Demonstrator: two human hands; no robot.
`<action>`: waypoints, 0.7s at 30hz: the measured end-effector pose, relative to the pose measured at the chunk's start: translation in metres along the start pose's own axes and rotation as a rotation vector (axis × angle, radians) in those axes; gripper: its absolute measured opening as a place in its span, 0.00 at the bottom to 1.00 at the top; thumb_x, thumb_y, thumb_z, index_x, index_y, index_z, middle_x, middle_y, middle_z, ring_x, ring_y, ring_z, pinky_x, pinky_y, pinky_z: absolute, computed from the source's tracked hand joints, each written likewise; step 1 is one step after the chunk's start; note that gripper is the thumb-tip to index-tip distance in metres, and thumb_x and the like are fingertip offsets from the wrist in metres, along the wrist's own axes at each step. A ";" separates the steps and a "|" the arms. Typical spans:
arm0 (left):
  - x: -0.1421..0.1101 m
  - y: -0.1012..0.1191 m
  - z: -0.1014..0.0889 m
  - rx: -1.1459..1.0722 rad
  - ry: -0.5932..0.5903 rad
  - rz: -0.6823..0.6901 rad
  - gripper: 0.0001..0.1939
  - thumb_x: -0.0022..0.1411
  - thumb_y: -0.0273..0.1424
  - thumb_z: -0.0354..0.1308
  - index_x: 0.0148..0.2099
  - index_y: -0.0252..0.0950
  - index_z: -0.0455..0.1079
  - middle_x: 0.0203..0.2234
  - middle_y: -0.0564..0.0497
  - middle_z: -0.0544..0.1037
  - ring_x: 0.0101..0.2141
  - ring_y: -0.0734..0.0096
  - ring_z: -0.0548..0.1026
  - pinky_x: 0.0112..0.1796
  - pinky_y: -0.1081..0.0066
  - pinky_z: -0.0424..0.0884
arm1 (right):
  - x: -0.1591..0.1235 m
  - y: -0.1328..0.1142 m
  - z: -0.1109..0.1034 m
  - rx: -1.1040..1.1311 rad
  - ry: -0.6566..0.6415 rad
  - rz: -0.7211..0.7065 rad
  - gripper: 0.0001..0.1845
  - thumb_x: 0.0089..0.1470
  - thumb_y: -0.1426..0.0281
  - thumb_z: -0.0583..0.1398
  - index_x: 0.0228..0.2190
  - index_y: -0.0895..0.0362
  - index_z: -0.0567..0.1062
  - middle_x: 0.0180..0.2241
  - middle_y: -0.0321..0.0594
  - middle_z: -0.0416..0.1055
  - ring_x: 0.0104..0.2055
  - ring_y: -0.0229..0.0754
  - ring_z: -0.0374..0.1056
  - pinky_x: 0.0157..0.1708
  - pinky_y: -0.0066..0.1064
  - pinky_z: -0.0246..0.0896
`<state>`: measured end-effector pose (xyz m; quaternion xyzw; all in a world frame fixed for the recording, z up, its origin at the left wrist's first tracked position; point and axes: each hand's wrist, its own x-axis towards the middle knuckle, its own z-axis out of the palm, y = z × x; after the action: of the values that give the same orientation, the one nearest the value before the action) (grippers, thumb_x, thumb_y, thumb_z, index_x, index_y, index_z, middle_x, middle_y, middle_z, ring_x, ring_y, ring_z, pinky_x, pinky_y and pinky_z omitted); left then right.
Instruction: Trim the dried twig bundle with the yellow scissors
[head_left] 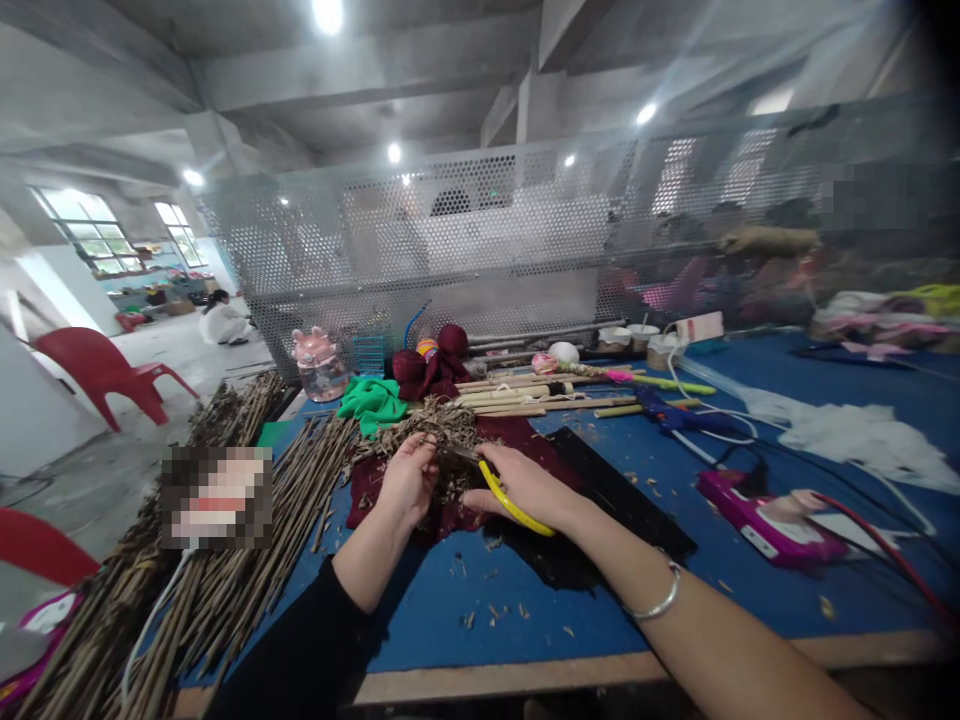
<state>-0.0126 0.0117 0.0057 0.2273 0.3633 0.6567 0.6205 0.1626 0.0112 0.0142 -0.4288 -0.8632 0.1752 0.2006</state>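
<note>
My right hand [521, 480] is closed on scissors with yellow handles [517, 503], the blades pointing left toward the other hand. My left hand [409, 482] pinches a small dark piece of dried plant close to the blade tips. Behind and below both hands lies a heap of dried plant bits [420, 420], partly hidden by them. A dark red cloth [525, 440] spreads under the heap, and a black cloth [637, 500] lies to its right. Loose scraps are scattered on the blue table [420, 630].
Bundled dry stems [277, 520] cover the left side. At the back are a green cloth [373, 402], a pink-lidded bottle [319, 365], dark red balls [452, 341] and sticks [517, 400]. On the right sit a blue glue gun [675, 415], a purple power strip [772, 520] and cables.
</note>
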 end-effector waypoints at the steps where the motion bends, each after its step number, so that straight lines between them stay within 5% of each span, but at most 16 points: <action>1: -0.001 -0.002 0.001 0.005 0.004 0.012 0.15 0.42 0.19 0.61 0.33 0.34 0.63 0.23 0.60 0.68 0.17 0.89 0.64 0.17 0.86 0.59 | 0.001 0.000 0.002 0.005 0.015 -0.005 0.35 0.45 0.47 0.57 0.47 0.59 0.64 0.43 0.51 0.67 0.47 0.51 0.62 0.42 0.36 0.57; 7: -0.005 -0.007 0.006 0.005 0.039 0.020 0.14 0.42 0.18 0.61 0.31 0.34 0.61 0.22 0.58 0.68 0.22 0.86 0.69 0.29 0.82 0.68 | 0.003 0.001 0.008 0.019 0.101 -0.010 0.33 0.44 0.46 0.56 0.44 0.58 0.66 0.39 0.48 0.69 0.40 0.47 0.65 0.37 0.32 0.57; 13: 0.001 -0.009 0.000 0.103 0.074 0.042 0.15 0.44 0.21 0.64 0.32 0.34 0.60 0.21 0.57 0.69 0.23 0.84 0.70 0.31 0.80 0.69 | 0.000 -0.004 0.001 -0.017 0.053 0.090 0.27 0.45 0.46 0.55 0.36 0.55 0.70 0.23 0.38 0.68 0.23 0.38 0.62 0.22 0.25 0.47; 21: 0.007 -0.012 -0.009 0.328 0.041 0.095 0.23 0.45 0.24 0.63 0.42 0.35 0.57 0.22 0.57 0.69 0.24 0.81 0.70 0.31 0.75 0.70 | 0.001 -0.001 -0.009 0.034 -0.026 0.073 0.27 0.46 0.45 0.53 0.27 0.58 0.71 0.21 0.36 0.67 0.23 0.35 0.59 0.21 0.24 0.45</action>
<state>-0.0125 0.0163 -0.0096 0.3289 0.4672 0.6217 0.5357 0.1658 0.0125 0.0230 -0.4543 -0.8464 0.2026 0.1900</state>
